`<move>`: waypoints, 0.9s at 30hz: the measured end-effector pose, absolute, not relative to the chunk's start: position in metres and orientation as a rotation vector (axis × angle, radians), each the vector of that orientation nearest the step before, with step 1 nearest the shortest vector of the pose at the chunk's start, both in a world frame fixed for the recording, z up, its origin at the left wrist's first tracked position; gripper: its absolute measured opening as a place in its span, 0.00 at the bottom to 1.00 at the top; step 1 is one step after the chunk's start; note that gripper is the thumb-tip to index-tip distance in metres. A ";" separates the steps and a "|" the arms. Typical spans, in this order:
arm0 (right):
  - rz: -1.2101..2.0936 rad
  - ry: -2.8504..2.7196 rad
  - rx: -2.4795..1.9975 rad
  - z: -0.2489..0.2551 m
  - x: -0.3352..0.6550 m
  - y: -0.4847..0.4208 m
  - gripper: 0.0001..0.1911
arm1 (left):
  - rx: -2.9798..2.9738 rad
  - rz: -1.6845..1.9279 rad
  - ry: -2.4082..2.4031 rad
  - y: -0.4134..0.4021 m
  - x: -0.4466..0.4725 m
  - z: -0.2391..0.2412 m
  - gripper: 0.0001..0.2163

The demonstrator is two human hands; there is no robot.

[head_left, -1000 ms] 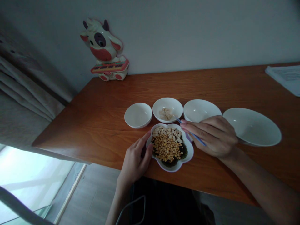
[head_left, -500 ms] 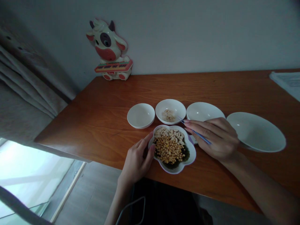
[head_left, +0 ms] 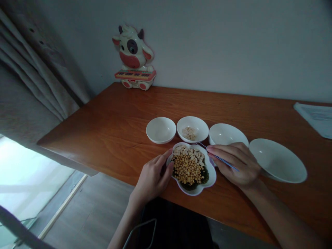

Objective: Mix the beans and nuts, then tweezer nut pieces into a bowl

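Note:
A white flower-shaped bowl [head_left: 210, 180] near the table's front edge holds pale peanuts, yellow beans and dark green beans. My left hand [head_left: 151, 178] rests against its left rim, fingers curled on the edge. My right hand [head_left: 236, 162] grips thin blue tweezers [head_left: 218, 156] whose tips point left over the bowl's far rim, toward a small white bowl [head_left: 192, 128] with a few pale peanuts in it.
An empty small white bowl [head_left: 160, 129] sits left of the peanut bowl; a medium bowl [head_left: 227, 135] and a large shallow bowl [head_left: 277, 159] stand to the right. A cow toy with a keyboard [head_left: 134, 58] stands at the wall. Papers [head_left: 315, 117] lie far right. Curtains [head_left: 31, 79] hang left.
The head camera has shifted, so everything sits lower and more to the right in the picture. Both hands keep their places at the flower bowl; the tweezers have drawn back slightly from the peanut bowl.

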State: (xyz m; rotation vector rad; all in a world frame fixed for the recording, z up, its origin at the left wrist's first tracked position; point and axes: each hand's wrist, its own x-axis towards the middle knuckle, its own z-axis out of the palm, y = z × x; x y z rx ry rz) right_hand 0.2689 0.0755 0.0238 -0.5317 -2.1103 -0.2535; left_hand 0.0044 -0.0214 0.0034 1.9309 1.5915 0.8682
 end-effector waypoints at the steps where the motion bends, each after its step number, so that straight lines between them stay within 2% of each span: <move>1: -0.219 -2.107 -0.528 0.025 0.266 0.075 0.22 | 1.931 0.873 1.586 -0.022 0.004 0.004 0.22; 8: 0.199 -2.188 -0.482 0.044 0.235 0.082 0.12 | 1.950 0.924 1.551 -0.022 0.004 0.000 0.21; 27: 0.168 -2.147 -0.668 0.028 0.225 0.074 0.05 | 1.967 0.952 1.531 -0.021 0.004 0.000 0.20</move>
